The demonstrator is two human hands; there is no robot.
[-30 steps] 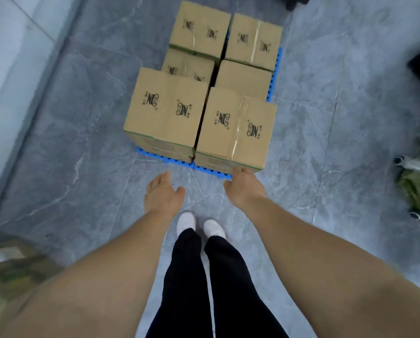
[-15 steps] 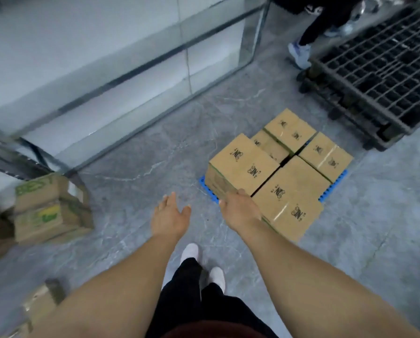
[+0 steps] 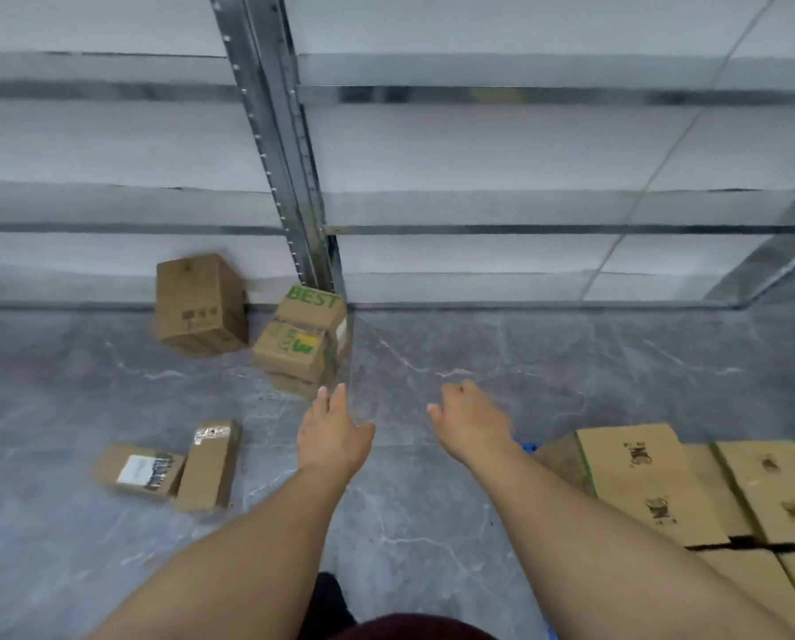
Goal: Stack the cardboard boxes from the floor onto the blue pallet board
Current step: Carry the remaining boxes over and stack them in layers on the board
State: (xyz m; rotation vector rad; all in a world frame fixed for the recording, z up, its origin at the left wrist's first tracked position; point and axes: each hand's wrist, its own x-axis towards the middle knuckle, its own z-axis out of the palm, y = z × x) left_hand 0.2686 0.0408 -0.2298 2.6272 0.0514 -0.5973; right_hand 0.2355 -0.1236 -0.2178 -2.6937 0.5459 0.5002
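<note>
Grey floor: long box lies pointing away, toward shelving.

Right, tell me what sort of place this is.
Probably a warehouse or stockroom: metal racking upright with bare shelves, loose cardboard boxes on the grey floor, and stacked boxes on a blue pallet board.

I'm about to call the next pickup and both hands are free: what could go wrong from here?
1. The stack of boxes by the shelf post looks uneven; pulling the top one may topple the rest.
2. The two small boxes lie on the floor left of the walking line, a possible trip hazard.
3. The loaded pallet boxes sit close to the right arm and could be bumped when turning back.
</note>
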